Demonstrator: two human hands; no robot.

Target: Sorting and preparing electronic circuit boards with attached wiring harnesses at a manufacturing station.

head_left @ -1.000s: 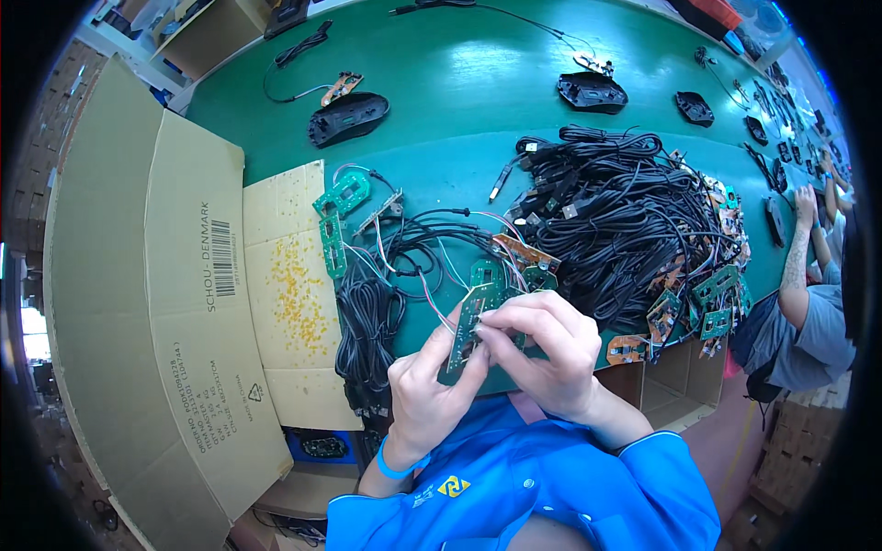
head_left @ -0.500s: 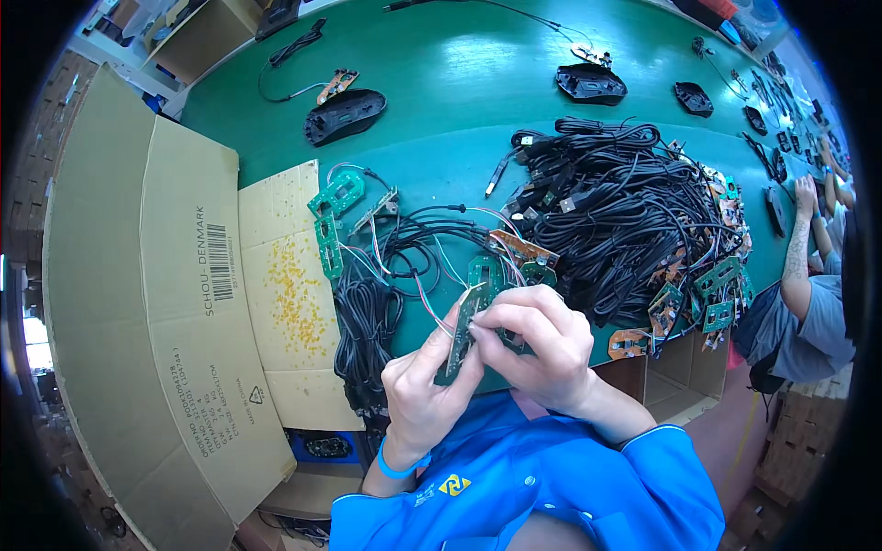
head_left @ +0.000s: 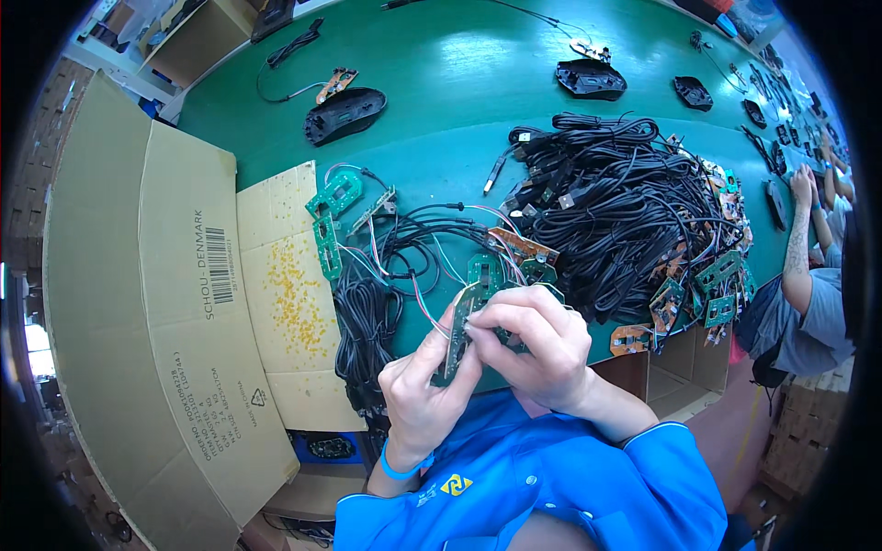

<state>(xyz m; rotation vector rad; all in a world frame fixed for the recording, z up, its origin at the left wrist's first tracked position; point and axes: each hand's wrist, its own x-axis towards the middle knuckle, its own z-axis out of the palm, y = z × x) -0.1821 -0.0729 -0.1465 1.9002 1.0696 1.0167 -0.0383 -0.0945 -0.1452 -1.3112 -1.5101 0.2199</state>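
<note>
Above the near edge of the green tabletop [head_left: 413, 165], left of its middle, a narrow green circuit board [head_left: 453, 349] is held up at a steep tilt. The left hand [head_left: 421, 386], with a blue band [head_left: 400, 468] at its wrist, pinches the board between thumb and fingers along its lower part. The right hand [head_left: 544, 349] has its thumb and forefinger drawn together against the board's face; whether something small lies between those fingertips cannot be told. Thin red and white wires [head_left: 425, 310] run near the board's left side.

Just beyond the hands lie a green circuit board with cut-outs [head_left: 483, 268] and an orange-brown circuit board [head_left: 524, 246]. Toward the left edge of the tabletop, a bundled black cable [head_left: 360, 321] lies near a long green circuit board [head_left: 327, 246] and a rounded green circuit board [head_left: 342, 190]. Beside these, a tan cardboard flap [head_left: 299, 395] carries scattered small yellow bits [head_left: 296, 298], next to a tall brown cardboard panel [head_left: 175, 193].

On the right half of the tabletop sits a large heap of black cables [head_left: 606, 202], with green and orange-brown boards along its right side. Toward the far edge, two curved black plastic shells [head_left: 345, 116] [head_left: 591, 79] lie well apart. Past the right edge, a co-worker in a grey top [head_left: 822, 317] reaches over the tabletop.
</note>
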